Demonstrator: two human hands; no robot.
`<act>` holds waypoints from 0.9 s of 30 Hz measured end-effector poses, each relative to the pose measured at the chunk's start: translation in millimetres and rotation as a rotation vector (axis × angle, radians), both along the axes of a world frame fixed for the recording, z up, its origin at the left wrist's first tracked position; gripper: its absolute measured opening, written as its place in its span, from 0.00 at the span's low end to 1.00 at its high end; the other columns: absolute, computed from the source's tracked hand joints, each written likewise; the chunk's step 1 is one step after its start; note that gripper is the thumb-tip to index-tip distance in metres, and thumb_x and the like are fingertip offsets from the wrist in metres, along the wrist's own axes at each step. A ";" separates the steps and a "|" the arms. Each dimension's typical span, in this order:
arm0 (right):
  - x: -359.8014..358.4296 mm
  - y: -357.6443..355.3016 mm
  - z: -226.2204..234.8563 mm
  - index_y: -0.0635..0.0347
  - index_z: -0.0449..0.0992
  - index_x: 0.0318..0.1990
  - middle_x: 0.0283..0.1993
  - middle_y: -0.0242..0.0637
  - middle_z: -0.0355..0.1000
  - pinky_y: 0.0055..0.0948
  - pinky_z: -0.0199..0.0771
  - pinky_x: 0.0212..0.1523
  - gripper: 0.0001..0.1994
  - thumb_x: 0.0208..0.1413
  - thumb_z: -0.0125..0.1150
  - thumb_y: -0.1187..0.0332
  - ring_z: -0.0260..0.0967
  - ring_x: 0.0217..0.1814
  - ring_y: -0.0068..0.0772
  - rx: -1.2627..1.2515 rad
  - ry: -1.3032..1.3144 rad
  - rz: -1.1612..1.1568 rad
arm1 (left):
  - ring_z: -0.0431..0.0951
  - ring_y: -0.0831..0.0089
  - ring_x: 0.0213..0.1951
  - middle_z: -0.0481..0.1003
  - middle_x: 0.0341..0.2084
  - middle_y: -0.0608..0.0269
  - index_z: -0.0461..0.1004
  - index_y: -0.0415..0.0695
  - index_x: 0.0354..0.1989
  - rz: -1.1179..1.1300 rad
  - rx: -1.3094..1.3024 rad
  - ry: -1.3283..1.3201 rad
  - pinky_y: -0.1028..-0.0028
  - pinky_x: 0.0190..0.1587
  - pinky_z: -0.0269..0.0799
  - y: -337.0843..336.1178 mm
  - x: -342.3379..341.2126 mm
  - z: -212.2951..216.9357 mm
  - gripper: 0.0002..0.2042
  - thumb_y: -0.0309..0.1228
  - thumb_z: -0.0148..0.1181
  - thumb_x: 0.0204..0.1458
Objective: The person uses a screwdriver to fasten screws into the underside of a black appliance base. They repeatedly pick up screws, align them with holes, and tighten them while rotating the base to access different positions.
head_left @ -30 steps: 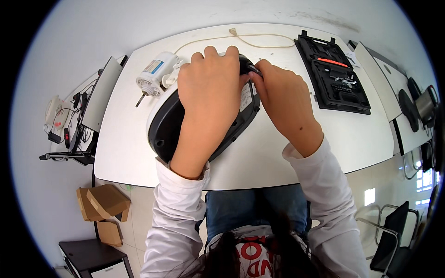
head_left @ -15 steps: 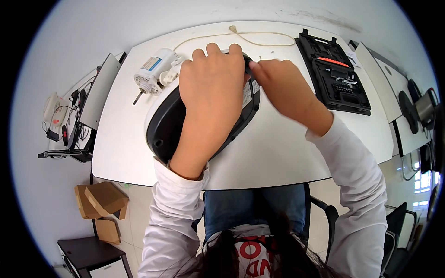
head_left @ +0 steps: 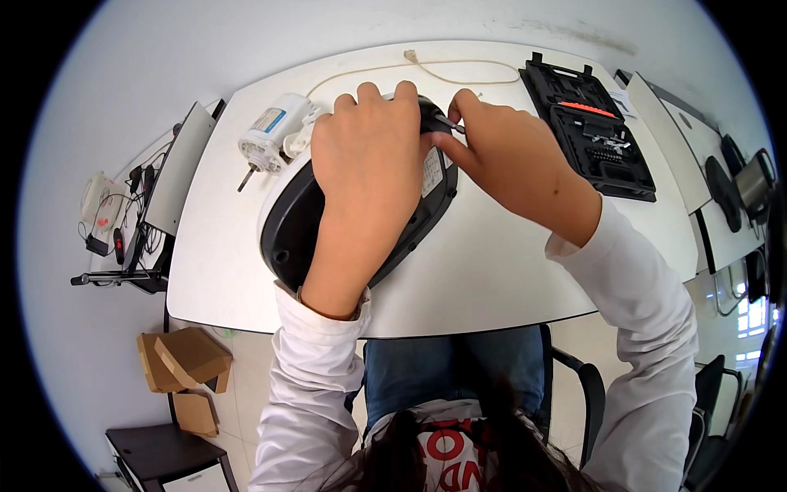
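My left hand (head_left: 369,156) is closed over an oval appliance housing (head_left: 288,238) with a white outer shell and a hollow black underside. The housing is tilted on the table, with a white label on its right part. At its far right end my right hand (head_left: 508,148) pinches a short grey metal rod (head_left: 448,123) between thumb and fingers. The rod points at the black rim; whether it touches is hidden by my fingers. Left of the housing lies a white electric motor (head_left: 275,127) with a metal shaft. Part of it is behind the housing.
An open black tool case (head_left: 594,143) with bits and an orange-red piece lies on the right of the white table (head_left: 492,271). A cream power cord (head_left: 467,80) curves along the back. Cardboard boxes (head_left: 187,361) sit on the floor at left; side tables flank both sides.
My right hand has moved slightly right and its fingers have turned, so the metal rod now shows. My left hand still holds the housing, nearly unmoved.
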State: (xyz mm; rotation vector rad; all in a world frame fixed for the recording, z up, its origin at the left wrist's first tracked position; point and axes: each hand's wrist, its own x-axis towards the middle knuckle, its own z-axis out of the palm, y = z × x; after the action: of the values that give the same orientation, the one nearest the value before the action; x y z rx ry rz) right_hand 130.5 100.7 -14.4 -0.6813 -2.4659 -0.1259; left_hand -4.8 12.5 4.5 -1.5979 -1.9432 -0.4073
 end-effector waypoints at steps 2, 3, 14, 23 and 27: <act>0.6 -1.4 -6.3 0.57 0.66 0.25 0.16 0.33 0.65 0.31 0.67 0.20 0.10 0.47 0.62 0.66 0.71 0.19 0.35 0.325 -0.036 -0.046 | 0.78 0.63 0.32 0.76 0.27 0.60 0.77 0.47 0.42 -0.023 0.009 -0.004 0.67 0.27 0.70 -0.5 -0.3 -0.4 0.19 0.37 0.70 0.40; -0.5 -0.2 -7.9 0.56 0.66 0.25 0.16 0.33 0.64 0.31 0.66 0.19 0.10 0.45 0.62 0.67 0.70 0.18 0.34 0.419 -0.040 -0.025 | 0.78 0.63 0.31 0.76 0.27 0.60 0.77 0.47 0.42 -0.023 0.012 -0.007 0.67 0.27 0.70 0.0 0.1 -0.5 0.19 0.38 0.70 0.40; -11.7 10.2 1.8 0.56 0.67 0.24 0.14 0.25 0.58 0.22 0.54 0.18 0.12 0.61 0.50 0.67 0.58 0.16 0.20 -0.910 0.277 0.151 | 0.76 0.63 0.30 0.74 0.25 0.59 0.76 0.46 0.38 0.009 0.001 0.037 0.67 0.26 0.69 0.9 3.4 -1.9 0.17 0.38 0.71 0.40; -0.2 16.2 14.3 0.60 0.71 0.31 0.18 0.24 0.62 0.27 0.60 0.22 0.16 0.65 0.46 0.57 0.61 0.18 0.23 -1.560 0.275 0.168 | 0.76 0.63 0.29 0.73 0.25 0.60 0.75 0.47 0.38 -0.007 0.023 0.039 0.68 0.25 0.69 4.0 2.0 -3.5 0.17 0.40 0.70 0.42; 1.7 -0.5 12.2 0.60 0.68 0.27 0.19 0.39 0.69 0.35 0.69 0.24 0.12 0.54 0.60 0.62 0.72 0.23 0.40 -0.094 -0.028 0.000 | 0.77 0.63 0.29 0.74 0.25 0.60 0.75 0.47 0.38 -0.026 0.042 0.031 0.68 0.25 0.69 0.0 -2.9 -4.2 0.17 0.40 0.70 0.41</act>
State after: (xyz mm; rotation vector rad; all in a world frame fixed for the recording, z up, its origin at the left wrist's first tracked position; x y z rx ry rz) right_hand 132.2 100.2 -2.2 -0.7239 -2.5114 -0.0200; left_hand -7.7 12.6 0.3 -1.5954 -1.8801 -0.4289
